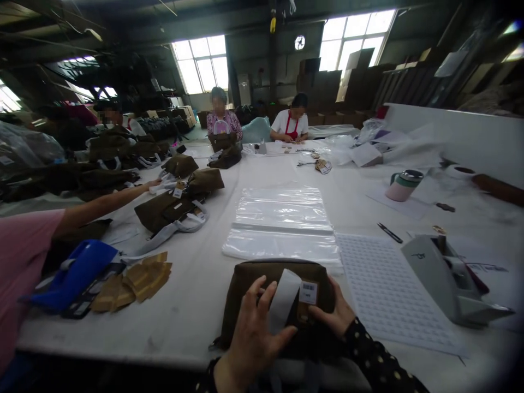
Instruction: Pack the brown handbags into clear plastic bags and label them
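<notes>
2 hands work on 1 olive bag, which lies flat on the white table at 6 o'clock, right against the near edge. The left hand rests on the bag with its fingers spread and closes on nothing, its thumb against a white strap that crosses the bag's face. The right hand has its fingertips pinched together on the barcode tag, just beside the strap.

The step in hand looks like setting or checking that tag. A next move would call for the left hand to keep the bag pinned while the right works the small card, with the strap held out of the way.

At 12 o'clock, just beyond the bag, lies a stack of clear plastic sleeves. At 2 o'clock are a white dotted sheet, a grey desktop machine and small snips. At 9 o'clock lie brown paper tags and a blue tool, and at 10 o'clock a co-worker's arm reaches toward more olive bags.

Nothing blocks the hands. Only the strap overlaps the tag's spot.
</notes>
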`<state>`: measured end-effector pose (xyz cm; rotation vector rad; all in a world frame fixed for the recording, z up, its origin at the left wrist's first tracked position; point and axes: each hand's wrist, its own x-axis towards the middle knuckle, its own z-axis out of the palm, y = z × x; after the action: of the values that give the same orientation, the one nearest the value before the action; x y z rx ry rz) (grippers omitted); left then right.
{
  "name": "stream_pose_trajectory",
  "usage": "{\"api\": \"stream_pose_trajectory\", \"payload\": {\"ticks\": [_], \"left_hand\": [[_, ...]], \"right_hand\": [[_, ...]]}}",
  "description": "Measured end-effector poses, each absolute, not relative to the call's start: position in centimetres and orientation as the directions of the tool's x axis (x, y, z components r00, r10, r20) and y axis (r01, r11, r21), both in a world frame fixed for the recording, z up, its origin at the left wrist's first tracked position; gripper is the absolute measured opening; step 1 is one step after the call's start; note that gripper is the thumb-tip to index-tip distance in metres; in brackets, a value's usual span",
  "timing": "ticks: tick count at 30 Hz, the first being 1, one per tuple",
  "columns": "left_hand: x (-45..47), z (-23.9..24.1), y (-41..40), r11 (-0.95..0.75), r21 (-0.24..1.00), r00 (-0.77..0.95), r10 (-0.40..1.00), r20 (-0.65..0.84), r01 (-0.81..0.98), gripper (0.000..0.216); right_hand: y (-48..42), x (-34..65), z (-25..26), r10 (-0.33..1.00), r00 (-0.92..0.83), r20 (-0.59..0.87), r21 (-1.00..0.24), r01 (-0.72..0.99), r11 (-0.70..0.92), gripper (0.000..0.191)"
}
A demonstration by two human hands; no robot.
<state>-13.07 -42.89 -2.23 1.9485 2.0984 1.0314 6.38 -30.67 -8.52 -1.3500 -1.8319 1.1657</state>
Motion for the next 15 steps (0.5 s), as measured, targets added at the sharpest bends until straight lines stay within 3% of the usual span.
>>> {"api": "stream_pose_trajectory", "payload": {"ticks": [2, 4, 8, 11, 13, 15], "left_hand": [[-12.7, -2.0, -41.7, -0.079, 0.571, -0.153, 0.925, 0.347, 0.817, 0.068], [-13.1, -2.0, -40.9, -0.037, 0.616, -0.265, 0.881, 0.392, 0.787, 0.067], [-15.2, -2.5, -40.6, 0.208, 0.606, -0.534, 0.730, 0.426, 0.767, 0.078], [-16.2, -2.7, -40.4, 0.224, 0.393, -0.396, 0.805, 0.441, 0.892, 0.076], [-16.2, -2.7, -40.2, 0.112, 0.232, -0.201, 0.891, 0.407, 0.966, 0.069], [-16.1, -2.8, -39.8, 0.027, 0.154, -0.075, 0.946, 0.317, 0.988, 0.066]], "right_hand": [[-30.1, 5.9, -9.0, 0.937, -0.346, -0.033, -0.894, 0.429, 0.127, 0.090], [-29.9, 5.8, -9.3, 0.939, -0.345, 0.012, -0.872, 0.456, 0.179, 0.089], [-30.1, 5.9, -8.5, 0.880, -0.342, 0.331, -0.673, 0.568, 0.474, 0.084], [-30.5, 4.9, -7.1, 0.691, -0.481, 0.540, -0.447, 0.532, 0.719, 0.063], [-30.8, 3.9, -6.6, 0.574, -0.592, 0.566, -0.329, 0.477, 0.815, 0.060], [-31.0, 2.7, -6.6, 0.491, -0.677, 0.548, -0.207, 0.459, 0.864, 0.059]]}}
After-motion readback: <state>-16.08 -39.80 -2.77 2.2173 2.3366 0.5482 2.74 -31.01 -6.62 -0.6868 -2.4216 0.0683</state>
